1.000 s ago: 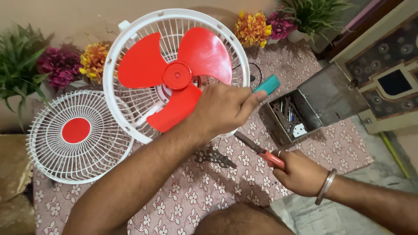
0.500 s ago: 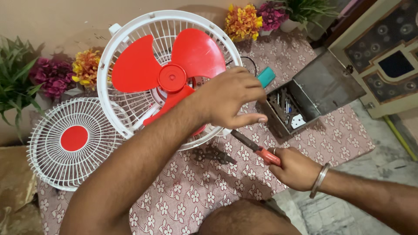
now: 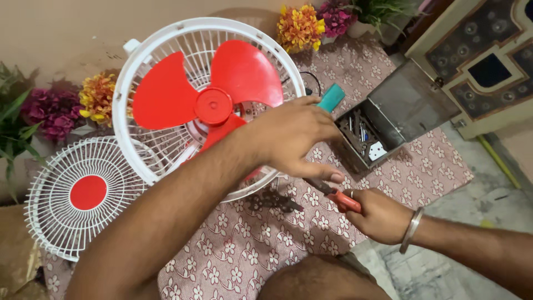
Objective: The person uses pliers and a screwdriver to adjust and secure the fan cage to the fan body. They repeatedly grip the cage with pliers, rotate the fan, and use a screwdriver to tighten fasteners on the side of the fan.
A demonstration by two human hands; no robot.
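Note:
A white table fan [image 3: 166,83] with red blades [image 3: 214,105] lies face up on a floral cloth [image 3: 266,244], its front guard off. My left hand [image 3: 294,139] reaches over the fan's lower right rim, fingers curled around a teal-handled tool [image 3: 331,98] whose handle sticks out past the knuckles. Just below it, my right hand [image 3: 380,215] grips red-handled pliers [image 3: 341,199]; their dark jaws point up-left under my left fingers. The spot where the tools meet is hidden by my left hand.
The detached white front grille [image 3: 66,222] with a red centre disc lies at the left. An open grey metal toolbox [image 3: 405,105] with small tools stands at the right. Artificial flowers [image 3: 300,25] line the wall. My knee [image 3: 316,280] is at the bottom.
My left hand has curled lower over the fan rim, its fingers now closer to the pliers. My right hand with the pliers has stayed in about the same place.

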